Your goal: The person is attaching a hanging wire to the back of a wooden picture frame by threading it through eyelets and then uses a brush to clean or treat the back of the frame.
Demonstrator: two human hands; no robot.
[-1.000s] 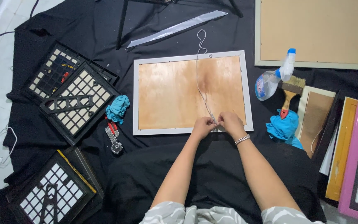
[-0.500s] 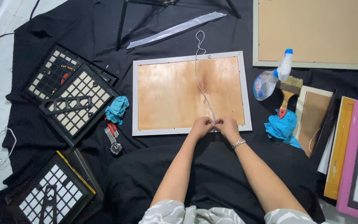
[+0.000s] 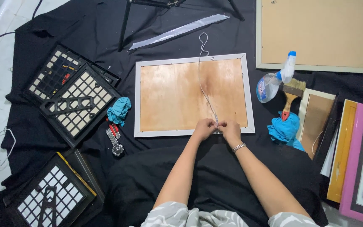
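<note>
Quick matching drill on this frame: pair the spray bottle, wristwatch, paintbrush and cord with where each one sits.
Things:
1. spray bottle
2. wristwatch
3. paintbrush
4. cord

Places:
A. left of the frame's lower corner, below a crumpled blue cloth
B. across the wooden back of the white frame, pinched by the left hand and right hand
C. lying on its side right of the frame
D. handle pointing at the blue rag

Pairs: 1-C, 2-A, 3-D, 4-B

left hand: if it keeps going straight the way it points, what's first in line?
Likely the wooden frame backing: the left hand points up-right over the frame's near edge, fingertips at the white cord, touching the right hand.
</note>
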